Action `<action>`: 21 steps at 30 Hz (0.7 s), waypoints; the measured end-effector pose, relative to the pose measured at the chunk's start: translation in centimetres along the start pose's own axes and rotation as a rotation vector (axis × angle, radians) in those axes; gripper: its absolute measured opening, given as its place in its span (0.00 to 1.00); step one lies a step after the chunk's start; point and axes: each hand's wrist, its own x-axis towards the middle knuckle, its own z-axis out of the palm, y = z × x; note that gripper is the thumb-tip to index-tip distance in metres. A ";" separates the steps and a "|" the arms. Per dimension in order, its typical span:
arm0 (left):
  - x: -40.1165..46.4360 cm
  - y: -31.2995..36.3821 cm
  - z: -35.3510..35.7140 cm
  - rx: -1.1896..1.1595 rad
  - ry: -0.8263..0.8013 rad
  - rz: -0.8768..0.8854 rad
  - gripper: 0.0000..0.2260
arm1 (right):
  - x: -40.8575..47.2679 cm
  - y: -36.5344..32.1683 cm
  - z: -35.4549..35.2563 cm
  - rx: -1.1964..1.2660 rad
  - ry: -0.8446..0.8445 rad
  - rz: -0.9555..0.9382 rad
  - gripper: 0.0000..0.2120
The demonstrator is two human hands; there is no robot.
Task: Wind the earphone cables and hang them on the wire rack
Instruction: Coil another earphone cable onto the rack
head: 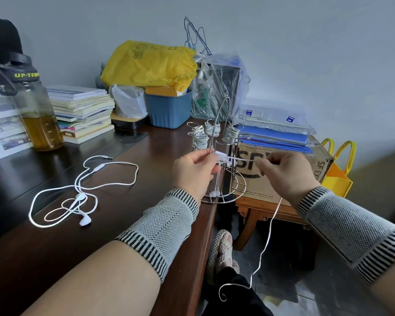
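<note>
A silver wire rack (pixel 224 197) stands at the dark table's right edge, with several wound white earphone bundles (pixel 232 132) hung on its upper hooks. In front of the rack, my left hand (pixel 193 172) grips a partly wound white earphone cable (pixel 222 156), and its earbuds dangle below the hand. My right hand (pixel 283 172) pinches the same cable's free end, which trails down past the table edge toward the floor (pixel 266 242). A second white earphone (pixel 78 197) lies loose and unwound on the table at the left.
A water bottle (pixel 35 110), stacked books (pixel 82 112), a yellow bag (pixel 151 62) and a blue bin (pixel 169 110) crowd the table's back. A cardboard box (pixel 283 179) on a wooden stool stands right of the rack. My foot (pixel 221 252) is below.
</note>
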 end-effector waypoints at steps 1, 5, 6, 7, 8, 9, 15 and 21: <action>0.0 0.1 0.0 -0.010 0.001 -0.001 0.03 | 0.1 -0.1 0.0 -0.003 0.012 0.004 0.15; 0.2 0.1 0.2 0.016 0.013 0.016 0.05 | 0.8 -0.5 -0.3 -0.105 0.034 -0.013 0.15; 0.2 0.1 0.2 0.026 0.014 0.019 0.05 | 1.1 -0.9 -0.5 -0.156 0.046 -0.039 0.14; 0.3 0.0 0.2 0.031 0.016 0.018 0.05 | 1.3 -1.4 -0.7 -0.206 0.055 -0.067 0.14; 0.3 0.0 0.1 0.031 0.019 0.017 0.04 | 1.5 -2.2 -1.0 -0.248 0.054 -0.096 0.14; 0.3 0.0 0.1 0.030 0.022 0.015 0.04 | 1.6 -3.0 -1.2 -0.281 0.043 -0.130 0.14; 0.6 -0.3 0.2 -0.008 -0.002 -0.021 0.04 | 3.3 -8.4 -0.8 -0.419 -0.093 -0.272 0.10; 0.7 -0.4 0.2 0.015 0.006 -0.002 0.03 | 5.1 -11.1 1.1 -0.492 -0.323 -0.227 0.13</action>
